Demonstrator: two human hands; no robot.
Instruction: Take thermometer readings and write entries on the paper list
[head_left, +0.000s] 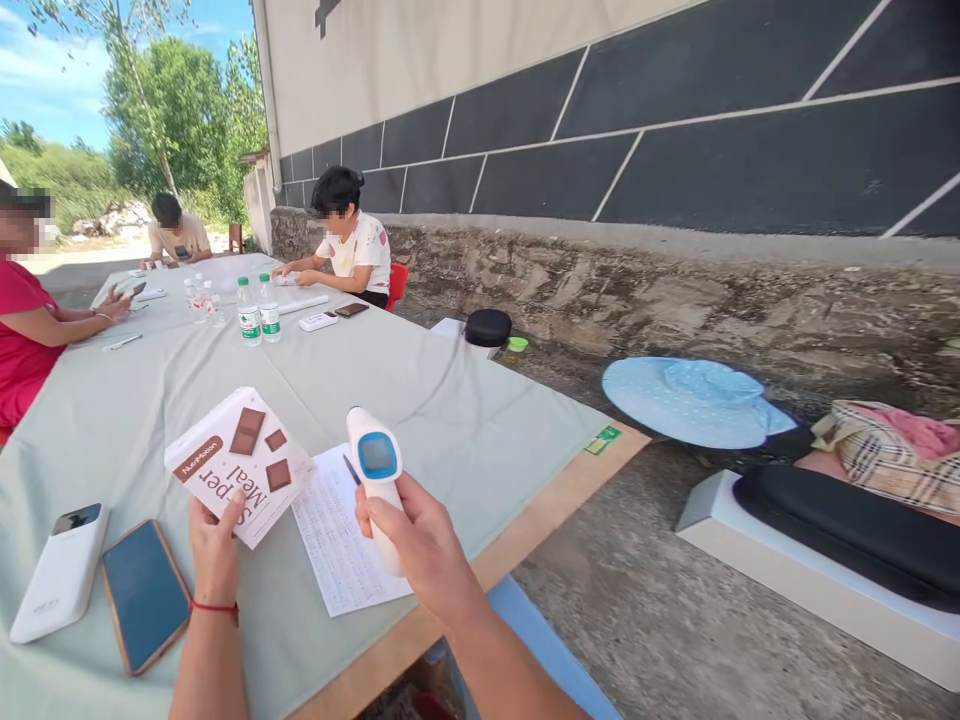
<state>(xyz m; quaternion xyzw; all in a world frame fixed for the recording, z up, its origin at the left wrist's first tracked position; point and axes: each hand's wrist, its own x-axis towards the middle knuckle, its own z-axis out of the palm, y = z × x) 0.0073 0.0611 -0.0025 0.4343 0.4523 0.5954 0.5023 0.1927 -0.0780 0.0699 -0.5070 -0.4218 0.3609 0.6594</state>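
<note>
My left hand (214,548) holds up a white box (238,463) printed with brown chocolate squares and the words "Super Meal", tilted toward me. My right hand (416,540) grips a white handheld thermometer (376,470) with a blue screen, its head pointing toward the box. Beneath them a printed sheet of paper (341,545) lies on the pale green tablecloth (420,400), with a pen partly hidden behind the thermometer.
A white power bank (61,570) and a phone (145,593) lie at the near left. Water bottles (255,310) stand mid-table. Three other people sit at the far end and left side. Right of the table are a blue hat (694,400), a bag and a black case on the ground.
</note>
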